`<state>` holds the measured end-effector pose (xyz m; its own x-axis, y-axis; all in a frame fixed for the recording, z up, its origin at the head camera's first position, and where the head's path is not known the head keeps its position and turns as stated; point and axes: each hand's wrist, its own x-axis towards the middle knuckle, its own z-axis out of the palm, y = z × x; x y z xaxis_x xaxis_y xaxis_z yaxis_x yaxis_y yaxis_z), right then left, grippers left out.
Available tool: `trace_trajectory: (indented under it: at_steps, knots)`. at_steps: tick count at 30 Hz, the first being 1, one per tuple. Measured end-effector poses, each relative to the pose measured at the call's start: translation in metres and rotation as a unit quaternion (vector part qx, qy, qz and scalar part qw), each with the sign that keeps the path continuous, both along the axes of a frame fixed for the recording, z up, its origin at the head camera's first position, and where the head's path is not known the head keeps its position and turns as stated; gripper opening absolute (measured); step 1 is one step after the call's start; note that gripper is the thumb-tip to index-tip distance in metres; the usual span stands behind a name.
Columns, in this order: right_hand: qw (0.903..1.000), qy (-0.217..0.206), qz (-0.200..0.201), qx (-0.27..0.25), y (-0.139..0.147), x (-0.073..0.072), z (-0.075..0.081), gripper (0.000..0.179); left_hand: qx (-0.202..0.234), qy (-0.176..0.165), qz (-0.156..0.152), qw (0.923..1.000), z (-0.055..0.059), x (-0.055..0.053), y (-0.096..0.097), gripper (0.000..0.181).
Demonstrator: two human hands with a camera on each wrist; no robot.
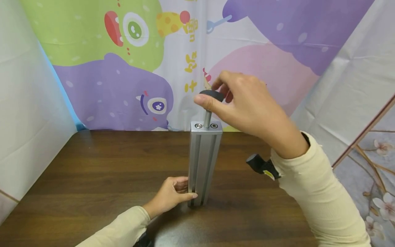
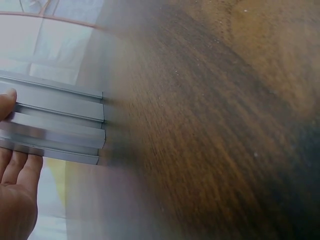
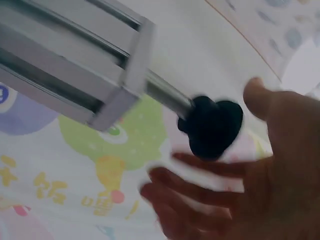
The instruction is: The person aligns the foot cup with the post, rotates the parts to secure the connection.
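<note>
An upright silver aluminium profile [image 1: 203, 164] stands on the wooden table, topped by an end plate [image 3: 137, 70] with two socket-head screws. A metal rod rises from the plate's middle and carries a black lobed knob [image 3: 212, 127]. Low on the profile, my left hand [image 1: 168, 197] holds it, thumb on the near face and fingers at the far side, as the left wrist view also shows. Around the knob hovers my right hand [image 1: 247, 99]. In the right wrist view its fingers are loosely spread, with a gap between the thumb and the knob.
Brown wood-grain table [image 1: 92, 178] lies under the profile. Behind it hangs a cartoon-printed curtain [image 1: 123, 82], with white cloth walls at both sides. A black wrist camera [image 1: 259, 164] sticks out from the right sleeve.
</note>
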<state>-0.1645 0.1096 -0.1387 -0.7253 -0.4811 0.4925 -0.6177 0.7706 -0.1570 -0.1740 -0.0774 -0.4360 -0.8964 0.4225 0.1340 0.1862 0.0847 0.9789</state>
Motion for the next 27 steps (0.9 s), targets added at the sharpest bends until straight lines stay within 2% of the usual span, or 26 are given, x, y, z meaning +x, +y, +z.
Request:
trace_trajectory:
  at_steps: [2, 3, 5, 7, 8, 10, 12, 14, 16, 18, 20, 21, 23, 25, 27]
  knots:
    - [0.9954, -0.035, 0.084, 0.031, 0.008, -0.003, 0.003, 0.044, -0.001, 0.002, 0.001, 1.0, 0.0, 0.0, 0.0, 0.048]
    - [0.9889, -0.051, 0.132, 0.045, 0.011, -0.005, 0.004, 0.042, -0.002, 0.003, 0.001, 1.0, 0.0, 0.0, 0.0, 0.049]
    - [0.9678, -0.082, 0.228, 0.066, 0.017, -0.007, 0.007, 0.04, -0.002, 0.005, 0.001, 1.0, 0.0, 0.0, 0.0, 0.05]
    - [0.9473, -0.105, 0.293, 0.075, 0.021, -0.009, 0.009, 0.041, -0.002, 0.005, 0.0, 1.0, 0.0, 0.0, 0.0, 0.051]
    - [0.9395, -0.111, 0.315, 0.076, 0.022, -0.01, 0.011, 0.042, -0.001, 0.005, 0.0, 1.0, 0.0, 0.0, 0.0, 0.052]
    - [0.9304, -0.116, 0.34, 0.074, 0.022, -0.011, 0.013, 0.044, 0.001, 0.004, 0.001, 1.0, 0.0, 0.0, -0.001, 0.052]
    - [0.9282, -0.115, 0.347, 0.068, 0.022, -0.013, 0.014, 0.045, 0.001, 0.005, 0.003, 1.0, -0.001, 0.0, -0.001, 0.052]
    - [0.935, -0.1, 0.336, 0.053, 0.021, -0.015, 0.014, 0.041, 0.001, 0.0, 0.002, 1.0, -0.001, 0.0, -0.001, 0.051]
    - [0.9513, -0.085, 0.295, 0.032, 0.02, -0.016, 0.013, 0.034, 0.001, -0.002, 0.001, 1.0, -0.002, 0.0, -0.001, 0.049]
    - [0.9724, -0.068, 0.223, 0.006, 0.017, -0.015, 0.011, 0.031, 0.0, -0.006, -0.002, 1.0, -0.001, 0.0, -0.001, 0.05]
    - [0.9886, -0.05, 0.141, -0.018, 0.011, -0.013, 0.01, 0.032, 0.0, -0.007, -0.003, 1.0, -0.001, 0.0, -0.001, 0.05]
    - [0.9932, -0.042, 0.105, -0.028, 0.008, -0.011, 0.009, 0.035, 0.001, -0.006, -0.004, 1.0, 0.003, 0.002, -0.001, 0.049]
    - [0.9978, -0.024, 0.043, -0.045, 0.0, -0.008, 0.005, 0.041, 0.002, -0.005, -0.004, 1.0, 0.003, 0.002, -0.001, 0.048]
    - [0.9987, -0.004, 0.002, -0.051, -0.006, -0.006, 0.002, 0.047, 0.004, -0.004, -0.005, 1.0, 0.003, 0.002, 0.0, 0.046]
    - [0.9982, 0.008, -0.022, -0.055, -0.009, -0.005, -0.001, 0.051, 0.005, -0.005, -0.006, 1.0, 0.003, 0.002, 0.0, 0.045]
